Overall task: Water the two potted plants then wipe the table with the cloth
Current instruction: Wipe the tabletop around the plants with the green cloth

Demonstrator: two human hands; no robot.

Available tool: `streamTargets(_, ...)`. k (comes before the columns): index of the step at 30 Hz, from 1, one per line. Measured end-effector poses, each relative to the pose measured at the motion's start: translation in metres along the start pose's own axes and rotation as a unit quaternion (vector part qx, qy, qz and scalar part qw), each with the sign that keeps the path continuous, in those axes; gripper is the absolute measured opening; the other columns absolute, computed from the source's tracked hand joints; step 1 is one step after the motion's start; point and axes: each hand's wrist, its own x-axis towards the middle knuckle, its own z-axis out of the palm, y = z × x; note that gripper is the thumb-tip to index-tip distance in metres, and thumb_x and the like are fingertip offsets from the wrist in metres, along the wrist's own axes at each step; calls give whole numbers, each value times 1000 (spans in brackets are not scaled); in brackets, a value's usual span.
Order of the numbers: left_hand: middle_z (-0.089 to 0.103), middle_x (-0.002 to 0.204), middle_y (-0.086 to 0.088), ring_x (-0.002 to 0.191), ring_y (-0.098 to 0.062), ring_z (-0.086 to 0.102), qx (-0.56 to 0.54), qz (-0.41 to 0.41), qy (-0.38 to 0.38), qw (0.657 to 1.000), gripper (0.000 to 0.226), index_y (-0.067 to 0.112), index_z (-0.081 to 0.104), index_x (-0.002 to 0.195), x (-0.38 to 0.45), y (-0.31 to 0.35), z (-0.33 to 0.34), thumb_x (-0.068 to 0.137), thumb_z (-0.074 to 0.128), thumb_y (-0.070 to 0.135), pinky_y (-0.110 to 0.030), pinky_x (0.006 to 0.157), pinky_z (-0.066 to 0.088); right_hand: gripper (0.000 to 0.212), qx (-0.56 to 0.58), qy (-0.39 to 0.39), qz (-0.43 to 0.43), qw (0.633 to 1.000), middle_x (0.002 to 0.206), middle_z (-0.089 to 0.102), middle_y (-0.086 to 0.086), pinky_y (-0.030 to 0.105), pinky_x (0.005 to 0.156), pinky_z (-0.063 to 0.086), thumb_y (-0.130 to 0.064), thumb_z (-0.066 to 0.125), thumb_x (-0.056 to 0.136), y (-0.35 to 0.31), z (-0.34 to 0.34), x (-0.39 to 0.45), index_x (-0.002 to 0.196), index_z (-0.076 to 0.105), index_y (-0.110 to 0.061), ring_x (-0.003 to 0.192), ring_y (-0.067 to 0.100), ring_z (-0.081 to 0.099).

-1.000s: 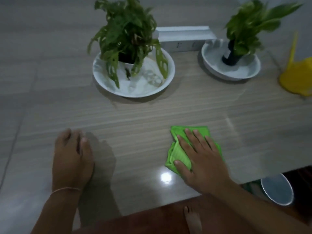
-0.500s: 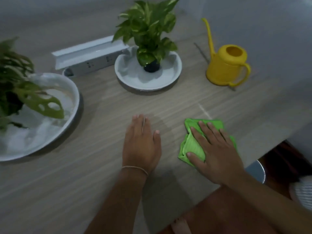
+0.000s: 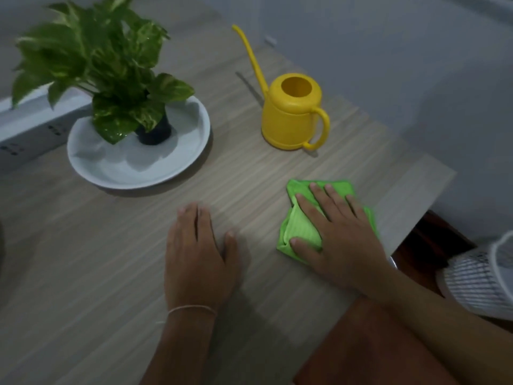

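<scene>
A folded green cloth lies on the wooden table near its right edge, and my right hand presses flat on top of it. My left hand rests palm down on the bare table, a little to the left of the cloth, holding nothing. One potted plant with variegated leaves stands in a white dish at the back left. A yellow watering can with a long thin spout stands upright behind the cloth. The second potted plant is out of view.
A white power strip box lies along the back left, behind the dish. The table ends just right of the cloth; below it are a reddish floor and a striped white object.
The view has swung to the right, so the large left plant has left the frame and the watering can is now near the middle. My right hand has slid the cloth rightward; my left hand followed.
</scene>
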Motion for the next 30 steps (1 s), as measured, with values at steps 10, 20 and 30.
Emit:
streamTargets(10,49,143,-25,138,-39,41,-17,6,41,999,64,-4,51,136,0,-3,2,87,50,37,-52,113,32,85,-28,-17,-31,999,172,9,-1,55,126,7,-80,24,87,-11,-4,37,161,15,-38,158,23,4)
streamTargets(20,54,140,-21,133,-38,48,-69,54,20,996,60,-1,58,131,-2,-30,-7,85,46,35,-47,111,38,85,0,4,-73,997,167,25,7,64,118,25,-73,47,86,-94,14,-67,158,33,-29,154,34,23)
streamTargets(30,42,150,-21,143,-35,35,32,-74,26,996,68,-3,41,145,-5,-99,-37,92,43,40,-50,118,28,86,-29,-14,-58,998,171,10,-1,55,126,9,-82,24,86,-112,14,56,160,17,-41,158,24,9)
